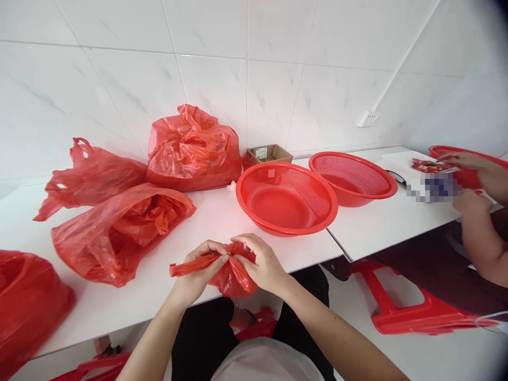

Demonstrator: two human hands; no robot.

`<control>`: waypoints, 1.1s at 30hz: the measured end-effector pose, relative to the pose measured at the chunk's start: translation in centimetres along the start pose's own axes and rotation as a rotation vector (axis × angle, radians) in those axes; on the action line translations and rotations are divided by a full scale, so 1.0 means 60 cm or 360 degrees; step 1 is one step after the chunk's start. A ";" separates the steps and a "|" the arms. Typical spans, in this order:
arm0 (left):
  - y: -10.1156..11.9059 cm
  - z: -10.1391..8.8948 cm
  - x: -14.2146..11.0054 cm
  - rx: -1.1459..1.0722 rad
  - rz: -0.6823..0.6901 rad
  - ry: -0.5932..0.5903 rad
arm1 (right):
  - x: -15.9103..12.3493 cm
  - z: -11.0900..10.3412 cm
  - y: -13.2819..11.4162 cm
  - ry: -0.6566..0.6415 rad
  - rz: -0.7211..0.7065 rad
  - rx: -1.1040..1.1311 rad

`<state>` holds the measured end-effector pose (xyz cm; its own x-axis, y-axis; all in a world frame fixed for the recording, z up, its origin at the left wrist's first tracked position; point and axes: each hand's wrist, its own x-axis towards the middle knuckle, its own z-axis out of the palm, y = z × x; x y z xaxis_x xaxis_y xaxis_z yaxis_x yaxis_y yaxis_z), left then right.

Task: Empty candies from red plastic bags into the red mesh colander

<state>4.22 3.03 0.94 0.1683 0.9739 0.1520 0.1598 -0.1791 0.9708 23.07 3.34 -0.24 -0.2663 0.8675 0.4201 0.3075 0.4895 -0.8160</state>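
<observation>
well, a crumpled red plastic bag (234, 278) is bunched between both hands at the near edge of a white table (119, 317), right in front of the person. the left hand (200, 270) is closed around a twisted strip of the bag that sticks out to the left, and the right hand (260, 262) comes in from the other side, its fingers (248, 248) curled down and pinching the gathered plastic. the two hands almost touch, and both forearms rise from the bottom of the view and angle in toward the bag.

just left of the hands, a loosely slumped red bag (119, 233) lies on the table, with a handled red bag (89, 177) beyond it and a fat, full red bag (193, 151) against the far wall. another red bag (27, 307) bulges over the near left corner.

to the right, two round red plastic colanders (286, 198) (352, 177) sit side by side, near a small cardboard box (268, 154) by the white tiled wall (222, 32).

at the far right, a co-worker's two hands (466, 180) work over a white board (400, 164), one beside a small red packet (431, 166), and part of that area is blurred out. a red plastic stool (408, 301) stands on the floor below.
</observation>
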 end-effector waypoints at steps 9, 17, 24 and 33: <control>-0.033 0.012 -0.012 0.0559 0.0408 0.0383 | -0.002 0.019 -0.023 -0.0152 0.0280 0.0383; -0.023 0.004 -0.008 0.0770 0.0706 0.0405 | 0.026 -0.006 -0.012 -0.0259 0.0329 0.0560; -0.005 -0.038 -0.003 0.0880 0.1013 0.0079 | 0.029 -0.015 -0.022 -0.0533 0.0428 0.0420; -0.018 -0.069 -0.008 0.0808 0.0371 0.0402 | -0.019 -0.005 -0.013 -0.0273 0.0082 -0.0200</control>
<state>-0.09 3.33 0.57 0.0286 0.8929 0.4493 0.6006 -0.3747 0.7064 23.42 1.97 0.06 -0.3953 0.8693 0.2968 0.4336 0.4615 -0.7740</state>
